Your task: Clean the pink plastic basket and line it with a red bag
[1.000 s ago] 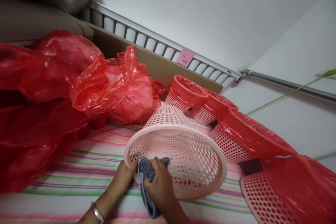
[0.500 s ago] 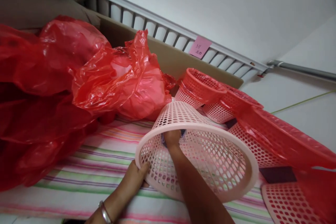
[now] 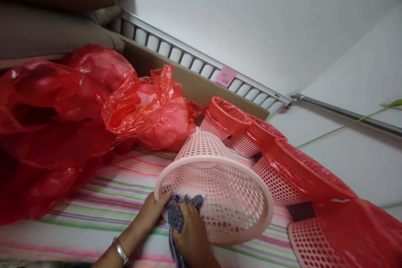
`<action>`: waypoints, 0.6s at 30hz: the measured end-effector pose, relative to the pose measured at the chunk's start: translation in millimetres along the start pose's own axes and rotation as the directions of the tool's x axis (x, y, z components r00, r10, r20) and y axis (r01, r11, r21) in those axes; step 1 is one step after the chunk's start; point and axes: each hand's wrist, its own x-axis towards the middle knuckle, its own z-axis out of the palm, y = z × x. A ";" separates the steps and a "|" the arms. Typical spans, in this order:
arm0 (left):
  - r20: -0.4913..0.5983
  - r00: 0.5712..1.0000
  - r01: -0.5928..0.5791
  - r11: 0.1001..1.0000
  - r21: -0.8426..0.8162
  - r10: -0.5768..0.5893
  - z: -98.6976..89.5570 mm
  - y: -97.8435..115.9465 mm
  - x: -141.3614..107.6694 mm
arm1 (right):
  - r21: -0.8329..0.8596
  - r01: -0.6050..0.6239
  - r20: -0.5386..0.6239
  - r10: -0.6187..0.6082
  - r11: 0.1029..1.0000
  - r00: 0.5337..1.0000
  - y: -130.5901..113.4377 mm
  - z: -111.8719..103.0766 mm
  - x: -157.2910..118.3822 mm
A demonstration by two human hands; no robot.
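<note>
A pale pink perforated plastic basket lies on its side on a striped cloth, its wide mouth facing me. My left hand grips the left side of the rim, thumb over the edge; a metal bangle circles the wrist. In my right hand is a bunched dark grey cloth, held at the lower left of the basket's mouth beside my left hand. Part of the cloth hangs down below the fingers.
Several pink baskets lined with red plastic bags stand in a row at right. Crumpled red bags lie at left, below stacked cushions. A railing with a pink note runs along the wall.
My right hand has come out from deep inside the basket to its rim, bringing the grey cloth. My left hand still holds the rim. The camera view has shifted.
</note>
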 end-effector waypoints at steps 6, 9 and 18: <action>-0.087 0.992 -0.090 0.995 0.050 0.094 -18.2 5.0 6.0 | -0.060 0.026 0.096 -0.020 0.998 0.995 1.7 -21.3 -5.4; -0.001 0.994 -0.110 0.994 -0.016 0.110 2.3 -9.2 4.2 | -0.075 -0.044 0.082 0.050 0.996 0.995 14.4 -30.8 0.7; 0.045 0.988 -0.148 0.987 0.066 0.146 33.0 -23.7 -0.6 | -0.208 -0.157 -0.210 0.112 0.966 0.971 63.8 -6.5 97.2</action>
